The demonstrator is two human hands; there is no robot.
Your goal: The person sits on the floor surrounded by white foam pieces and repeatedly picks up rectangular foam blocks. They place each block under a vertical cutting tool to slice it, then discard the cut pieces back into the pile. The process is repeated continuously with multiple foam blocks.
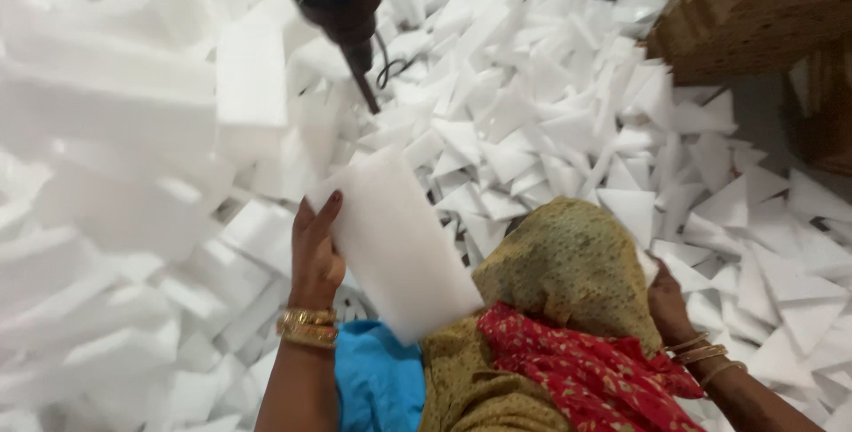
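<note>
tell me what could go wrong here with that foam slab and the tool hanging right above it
The dark tool's tip hangs just above the white foam slab; lifting it further could gouge it. The left hand grips only one edge, so the slab may slip. The right hand sits half hidden behind cloth.

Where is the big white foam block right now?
In the head view, the foam block sits centre frame, held by the left hand at its left edge, just below the dark tool and above the olive cloth.
</note>
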